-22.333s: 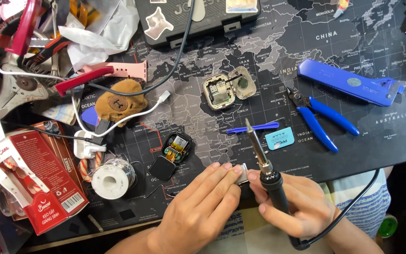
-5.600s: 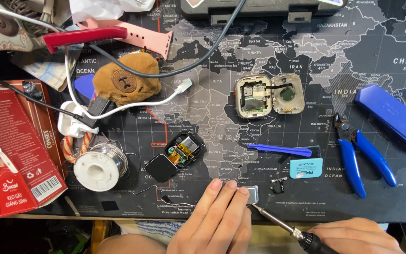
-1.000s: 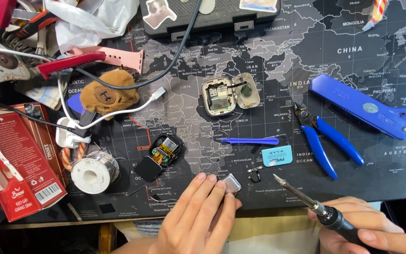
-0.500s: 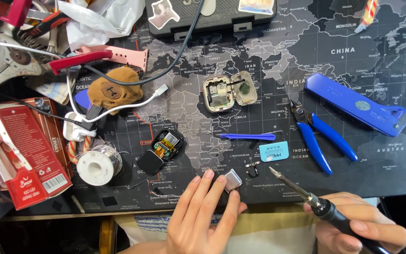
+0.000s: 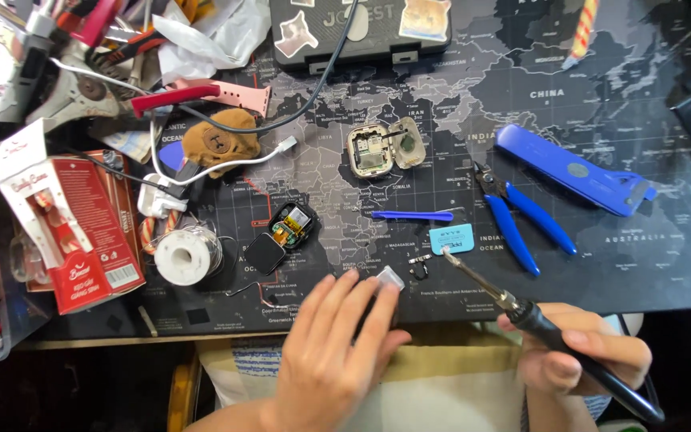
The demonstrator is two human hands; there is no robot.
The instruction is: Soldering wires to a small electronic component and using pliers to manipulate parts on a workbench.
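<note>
**Soldering at the lower edge**

Left hand (image 5: 331, 352) flat, fingers spread over a small grey block (image 5: 390, 278), lower centre, mostly hidden. Right hand (image 5: 573, 352) gripping soldering iron (image 5: 521, 308), lower right; cord end cut off. Tiny part (image 5: 419, 266) near tip, unclear.

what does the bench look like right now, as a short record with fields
left hand: left hand flat on the dark map-print mat, fingers touching a small clear plastic piece
right hand: right hand grips a black-handled soldering iron, tip beside a small light-blue card
centre: opened black smartwatch with detached screen; opened grey square case; thin blue plastic pry tool
right side: blue-handled cutters
left side: solder spool; red carton
</note>
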